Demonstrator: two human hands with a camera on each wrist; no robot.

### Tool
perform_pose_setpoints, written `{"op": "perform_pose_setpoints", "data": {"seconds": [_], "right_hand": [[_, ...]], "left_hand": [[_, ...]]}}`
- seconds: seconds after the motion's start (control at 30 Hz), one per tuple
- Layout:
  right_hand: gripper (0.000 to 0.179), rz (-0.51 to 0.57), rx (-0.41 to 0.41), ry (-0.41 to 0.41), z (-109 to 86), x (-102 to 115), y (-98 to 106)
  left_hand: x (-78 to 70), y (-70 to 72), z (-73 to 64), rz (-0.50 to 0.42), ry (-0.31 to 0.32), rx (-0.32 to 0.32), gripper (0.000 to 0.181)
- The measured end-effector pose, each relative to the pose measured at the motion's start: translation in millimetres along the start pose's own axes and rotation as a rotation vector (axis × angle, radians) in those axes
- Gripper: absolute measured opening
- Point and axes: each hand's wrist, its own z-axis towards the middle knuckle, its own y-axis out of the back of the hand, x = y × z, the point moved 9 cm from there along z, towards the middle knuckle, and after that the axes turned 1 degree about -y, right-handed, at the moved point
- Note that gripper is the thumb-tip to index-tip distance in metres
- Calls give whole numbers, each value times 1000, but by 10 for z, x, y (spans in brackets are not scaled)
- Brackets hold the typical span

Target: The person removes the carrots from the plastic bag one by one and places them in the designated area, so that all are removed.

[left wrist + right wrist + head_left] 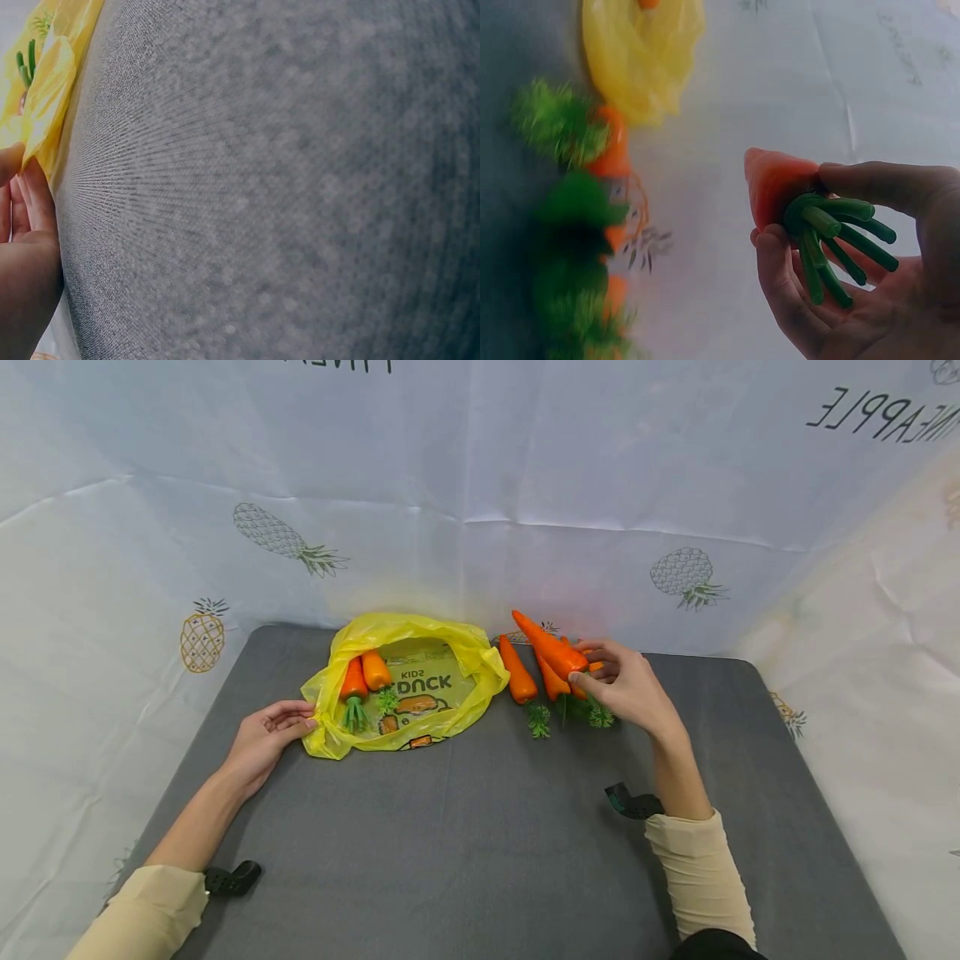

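Observation:
A yellow plastic bag [457, 727] lies with its mouth spread at the back of the table. Two carrots, one of them a darker orange carrot [353, 681], rest inside it. My left hand [262, 739] pinches the bag's left rim between thumb and fingers, as the left wrist view also shows. My right hand [626, 685] grips a carrot [551, 642] by its thick end, raised over the other carrots. In the right wrist view the held carrot [772, 184] shows short green stalks. Several more carrots with leafy tops, including a left one [517, 672], lie beneath it, partly hidden.
A grey cloth-covered table [450, 843] carries everything. Behind it and at both sides hangs a white sheet [540, 468] printed with pineapples. The loose carrots lie close to the bag's right edge, near the table's back edge. Dark camera mounts [633, 802] sit on both wrists.

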Motion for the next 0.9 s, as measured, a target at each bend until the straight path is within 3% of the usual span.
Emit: {"op": "perform_pose_setpoints", "data": {"seconds": [0.37, 0.9], "right_hand": [[51, -30, -45, -75, -99, -444, 271], [54, -91, -96, -149, -122, -1007, 462]], "left_hand": [[-5, 0, -2, -11, 1, 0, 24], [9, 5, -1, 12, 12, -4, 23]]}}
